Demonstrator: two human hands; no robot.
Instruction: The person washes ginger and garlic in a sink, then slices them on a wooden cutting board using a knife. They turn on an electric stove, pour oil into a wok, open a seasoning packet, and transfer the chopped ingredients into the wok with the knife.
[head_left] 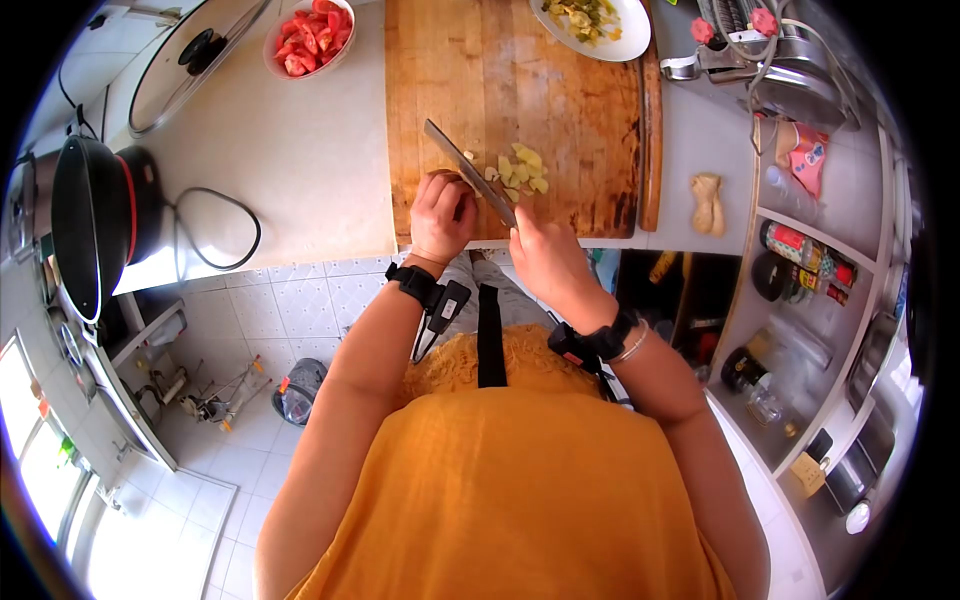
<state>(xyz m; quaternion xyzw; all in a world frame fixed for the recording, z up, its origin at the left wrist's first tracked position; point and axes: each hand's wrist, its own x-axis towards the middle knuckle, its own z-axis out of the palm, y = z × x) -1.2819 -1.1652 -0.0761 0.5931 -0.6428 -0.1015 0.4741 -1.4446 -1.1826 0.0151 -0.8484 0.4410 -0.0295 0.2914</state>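
Note:
My right hand (550, 255) is closed around the handle of a kitchen knife (470, 172), whose broad blade slants up and left over the wooden cutting board (430, 70). My left hand (443, 215) rests at the board's near edge, fingers curled in beside the blade. A bit of something brownish shows at its fingertips, but the fingers mostly hide it. Thin pale yellow slices (522, 170), which look like ginger, lie scattered on the board just right of the blade.
A bowl of cut tomatoes (312, 40) stands at the back left near a glass lid (195, 60). A white plate of chopped greens (600, 30) sits on the board's far right. A ginger root (707, 205) lies right of the board; a black pan (90, 225) is far left.

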